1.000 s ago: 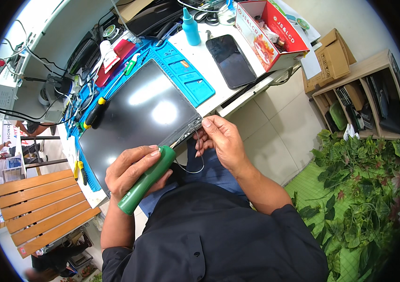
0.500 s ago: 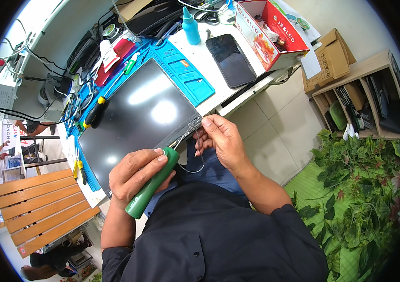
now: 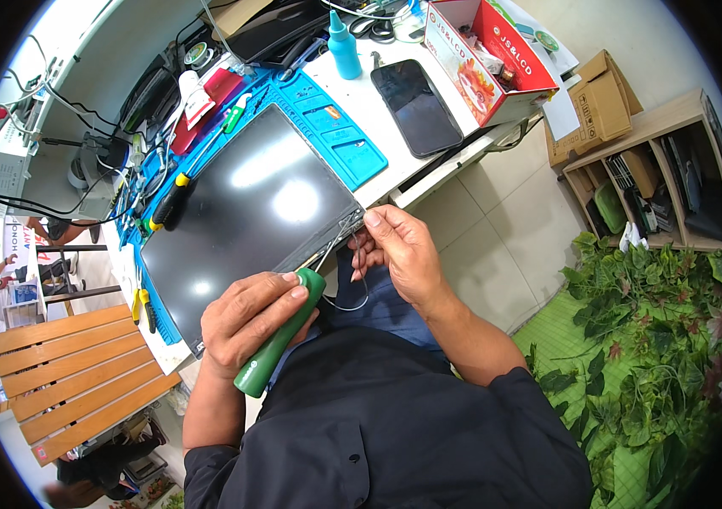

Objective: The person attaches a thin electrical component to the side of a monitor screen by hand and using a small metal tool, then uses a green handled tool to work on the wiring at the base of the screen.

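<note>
A dark flat screen panel [image 3: 234, 212] lies on the blue mat, its near right edge reaching past the table toward my lap. My left hand [image 3: 255, 318] is wrapped round a thick green-handled tool [image 3: 263, 365], whose thin metal shaft points up to that edge. At the panel's right corner my right hand [image 3: 399, 250] is closed, thumb and forefinger pinched together. A thin grey cable [image 3: 366, 299] loops from the edge beneath the panel to these fingers; its end is hard to make out there.
Behind the panel lie a blue work mat [image 3: 348, 157], a phone [image 3: 416, 109], a light-blue bottle [image 3: 344, 49] and a red-white box [image 3: 492, 72]. Screwdrivers [image 3: 173, 199] and pliers [image 3: 142, 305] flank its left side. A slatted wooden bench [image 3: 81, 373] stands left; artificial leaves [image 3: 632, 339] spread right.
My left hand and the green-handled tool have shifted slightly to the right. My right hand and the panel have hardly moved.
</note>
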Tool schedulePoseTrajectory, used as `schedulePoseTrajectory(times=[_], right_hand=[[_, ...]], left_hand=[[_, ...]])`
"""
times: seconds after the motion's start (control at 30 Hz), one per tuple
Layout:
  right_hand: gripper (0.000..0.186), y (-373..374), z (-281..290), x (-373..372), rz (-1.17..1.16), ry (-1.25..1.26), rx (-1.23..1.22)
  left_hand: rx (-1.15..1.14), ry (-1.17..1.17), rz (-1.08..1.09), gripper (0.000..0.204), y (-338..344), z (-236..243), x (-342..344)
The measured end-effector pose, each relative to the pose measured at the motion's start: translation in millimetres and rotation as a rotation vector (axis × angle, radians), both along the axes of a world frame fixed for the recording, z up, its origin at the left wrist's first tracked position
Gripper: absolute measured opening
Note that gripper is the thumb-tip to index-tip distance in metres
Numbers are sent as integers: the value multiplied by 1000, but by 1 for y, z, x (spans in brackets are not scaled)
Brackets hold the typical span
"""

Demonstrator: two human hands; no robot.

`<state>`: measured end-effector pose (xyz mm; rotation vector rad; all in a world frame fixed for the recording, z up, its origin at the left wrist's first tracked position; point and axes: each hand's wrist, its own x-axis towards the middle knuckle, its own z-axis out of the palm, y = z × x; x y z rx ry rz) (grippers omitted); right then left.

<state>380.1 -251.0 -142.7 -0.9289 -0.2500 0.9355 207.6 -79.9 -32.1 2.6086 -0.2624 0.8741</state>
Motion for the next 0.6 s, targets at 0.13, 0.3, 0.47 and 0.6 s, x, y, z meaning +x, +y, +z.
schedulePoseTrajectory(times=[0.13, 0.3, 0.47, 0.6], right_hand=[[39, 0, 0, 0, -3, 2, -5], [38, 1, 2, 0, -5, -4, -5], [38, 0, 1, 0, -5, 0, -6], [37, 1, 0, 0, -8, -15, -14]], left_hand=[[-6, 9, -2, 45, 0, -1, -1], [5, 2, -9, 44, 3, -6, -4], [-1, 0, -14, 44, 5, -7, -4], [-3, 8, -9, 44, 4, -5, -4]])
